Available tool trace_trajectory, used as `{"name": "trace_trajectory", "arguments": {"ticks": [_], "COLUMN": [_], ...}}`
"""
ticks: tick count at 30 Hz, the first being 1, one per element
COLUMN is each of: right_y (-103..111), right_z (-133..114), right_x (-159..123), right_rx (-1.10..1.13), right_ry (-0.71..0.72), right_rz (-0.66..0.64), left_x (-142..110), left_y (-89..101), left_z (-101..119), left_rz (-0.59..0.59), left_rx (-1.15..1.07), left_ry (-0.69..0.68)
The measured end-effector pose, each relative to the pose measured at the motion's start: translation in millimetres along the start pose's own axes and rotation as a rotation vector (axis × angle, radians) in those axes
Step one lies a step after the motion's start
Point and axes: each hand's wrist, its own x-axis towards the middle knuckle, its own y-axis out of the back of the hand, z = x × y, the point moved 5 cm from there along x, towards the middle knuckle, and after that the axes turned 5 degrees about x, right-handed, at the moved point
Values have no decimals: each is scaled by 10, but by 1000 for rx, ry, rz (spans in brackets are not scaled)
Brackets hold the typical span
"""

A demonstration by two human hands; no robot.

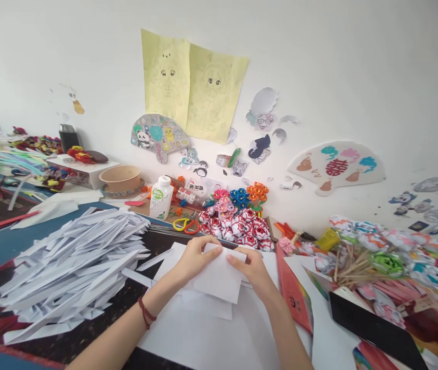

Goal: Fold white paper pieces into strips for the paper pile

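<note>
A small white sheet of paper (219,277) is pinched at its upper edge between both of my hands. My left hand (198,257) closes thumb and fingers on its upper left part; a red cord band circles that wrist. At the upper right corner, my right hand (251,266) grips the same sheet, thumb in front. Another small white sheet (213,307) lies just below it, over a large white paper (207,339) spread on the table. To the left is a big heap of folded white paper strips (83,267).
Red-and-white paper flowers (242,228), scissors (186,225) and a white bottle (160,198) stand along the wall. A black phone (375,326), a red packet (294,293) and wooden sticks (351,267) lie right. A tan bowl (120,177) sits back left.
</note>
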Motion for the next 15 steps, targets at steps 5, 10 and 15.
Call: {"name": "trace_trajectory", "arguments": {"ticks": [5,10,15], "right_y": [0,8,10], "right_z": [-57,-47,-41], "right_x": [-1,-1,-3], "right_rx": [-45,-66,-99], "right_ry": [59,59,69], "right_rz": [20,22,-2], "left_x": [21,18,1], "left_y": [3,1,-2], "left_z": [15,29,72], "left_rz": [-14,-23,-32], "left_rx": [27,36,59], "left_ry": [-32,-35,-40]}}
